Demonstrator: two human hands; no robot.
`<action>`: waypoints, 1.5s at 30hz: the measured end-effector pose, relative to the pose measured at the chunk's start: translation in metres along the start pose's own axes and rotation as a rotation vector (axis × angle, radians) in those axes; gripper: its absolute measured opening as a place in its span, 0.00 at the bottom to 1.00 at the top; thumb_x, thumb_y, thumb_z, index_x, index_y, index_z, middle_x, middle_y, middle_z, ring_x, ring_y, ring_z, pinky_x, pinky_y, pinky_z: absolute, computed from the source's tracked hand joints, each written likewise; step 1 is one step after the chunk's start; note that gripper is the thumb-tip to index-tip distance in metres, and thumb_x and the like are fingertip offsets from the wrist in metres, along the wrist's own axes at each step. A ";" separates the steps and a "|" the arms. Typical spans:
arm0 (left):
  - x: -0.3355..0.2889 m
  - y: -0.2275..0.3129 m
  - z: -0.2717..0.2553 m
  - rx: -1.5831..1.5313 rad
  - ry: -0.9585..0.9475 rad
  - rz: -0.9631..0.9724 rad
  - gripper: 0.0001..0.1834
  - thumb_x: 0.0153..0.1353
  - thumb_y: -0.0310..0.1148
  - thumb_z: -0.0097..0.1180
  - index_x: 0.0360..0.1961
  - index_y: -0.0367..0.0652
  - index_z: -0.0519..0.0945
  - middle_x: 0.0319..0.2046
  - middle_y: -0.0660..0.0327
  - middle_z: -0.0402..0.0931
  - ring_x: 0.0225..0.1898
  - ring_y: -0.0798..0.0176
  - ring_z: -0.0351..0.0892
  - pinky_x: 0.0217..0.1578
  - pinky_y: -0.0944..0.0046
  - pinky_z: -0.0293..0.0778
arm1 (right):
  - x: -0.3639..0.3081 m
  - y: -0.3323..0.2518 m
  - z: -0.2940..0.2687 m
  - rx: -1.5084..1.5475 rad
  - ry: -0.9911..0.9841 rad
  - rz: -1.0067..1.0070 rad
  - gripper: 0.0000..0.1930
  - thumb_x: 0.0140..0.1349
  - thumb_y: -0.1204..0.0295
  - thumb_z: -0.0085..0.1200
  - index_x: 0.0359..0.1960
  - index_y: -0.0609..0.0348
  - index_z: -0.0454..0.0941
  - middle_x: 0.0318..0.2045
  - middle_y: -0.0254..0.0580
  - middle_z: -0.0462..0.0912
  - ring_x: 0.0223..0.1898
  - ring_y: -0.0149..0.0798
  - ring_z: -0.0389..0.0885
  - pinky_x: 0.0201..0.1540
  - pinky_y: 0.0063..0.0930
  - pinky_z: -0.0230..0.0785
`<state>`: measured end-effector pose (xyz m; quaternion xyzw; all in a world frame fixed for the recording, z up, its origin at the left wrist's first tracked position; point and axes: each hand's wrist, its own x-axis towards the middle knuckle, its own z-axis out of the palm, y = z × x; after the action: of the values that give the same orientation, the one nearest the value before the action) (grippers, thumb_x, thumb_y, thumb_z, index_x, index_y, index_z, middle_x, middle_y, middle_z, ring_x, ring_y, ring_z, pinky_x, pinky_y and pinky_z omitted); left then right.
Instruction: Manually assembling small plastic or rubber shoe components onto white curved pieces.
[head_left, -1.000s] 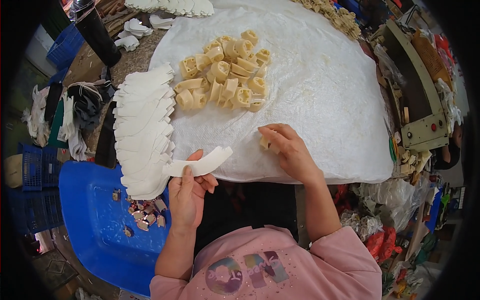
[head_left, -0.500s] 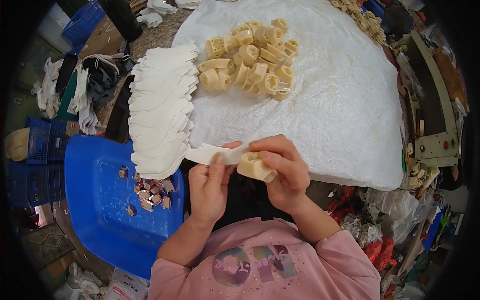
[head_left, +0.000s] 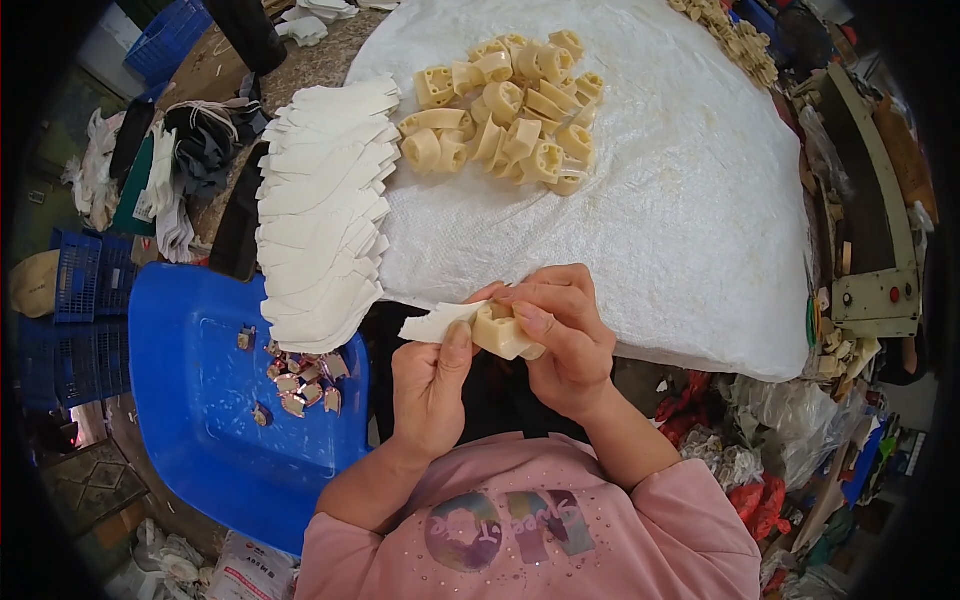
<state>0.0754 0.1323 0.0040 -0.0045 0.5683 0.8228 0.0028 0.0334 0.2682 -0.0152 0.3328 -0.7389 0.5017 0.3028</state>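
Note:
In front of my chest, my left hand [head_left: 430, 385] pinches a white strip [head_left: 435, 324] of thin, leather-like material between thumb and fingers. My right hand [head_left: 568, 340] grips a small cream plastic shoe heel [head_left: 500, 336] that has a hollow, notched top. One end of the strip lies against the heel's far side, and the right fingertips press there; exactly how the two meet is hidden. Beyond my hands, a heap of similar cream heels [head_left: 500, 103] lies on a white woven sheet [head_left: 680, 210]. Overlapping white strips [head_left: 322, 220] form a long row to the left.
At the left below the strips stands a blue tub [head_left: 195, 440] with small shiny metallic pieces [head_left: 305, 388] inside. A dark cylinder [head_left: 245, 35] rises at the far left. On the right is a green-grey machine frame [head_left: 880, 290], with plastic bags [head_left: 790, 420] below it.
The left hand has come right toward the heel, bringing the strip along. The heel has turned and shifted slightly left, and the strip now lies closer against it.

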 end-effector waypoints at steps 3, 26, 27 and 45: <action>-0.003 -0.003 -0.005 0.126 -0.032 0.012 0.22 0.70 0.35 0.36 0.52 0.26 0.71 0.42 0.54 0.77 0.43 0.71 0.74 0.44 0.70 0.69 | -0.003 0.000 0.002 -0.075 -0.015 -0.037 0.18 0.45 0.82 0.57 0.41 0.58 0.74 0.36 0.41 0.79 0.32 0.42 0.71 0.35 0.33 0.64; 0.004 -0.008 -0.016 0.743 0.056 0.263 0.08 0.58 0.25 0.54 0.37 0.30 0.78 0.24 0.54 0.75 0.23 0.61 0.73 0.24 0.66 0.68 | 0.006 -0.011 -0.009 -0.413 -0.560 0.059 0.10 0.38 0.77 0.54 0.24 0.53 0.67 0.22 0.37 0.62 0.26 0.38 0.65 0.34 0.37 0.48; 0.005 -0.010 -0.015 0.837 0.033 0.371 0.09 0.57 0.23 0.54 0.38 0.30 0.78 0.24 0.53 0.75 0.24 0.58 0.74 0.25 0.64 0.69 | 0.004 -0.010 -0.009 -0.409 -0.562 0.064 0.10 0.38 0.77 0.54 0.24 0.54 0.67 0.23 0.37 0.62 0.26 0.38 0.65 0.34 0.37 0.48; 0.017 -0.023 -0.025 0.584 -0.135 0.505 0.03 0.53 0.24 0.60 0.29 0.36 0.78 0.20 0.60 0.70 0.22 0.65 0.67 0.24 0.69 0.64 | -0.012 0.005 -0.015 0.155 -0.385 0.217 0.14 0.41 0.85 0.54 0.32 0.58 0.73 0.27 0.41 0.68 0.28 0.43 0.63 0.37 0.34 0.50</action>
<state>0.0583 0.1174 -0.0269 0.1906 0.7601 0.5999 -0.1614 0.0383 0.2862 -0.0225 0.3631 -0.7737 0.5138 0.0740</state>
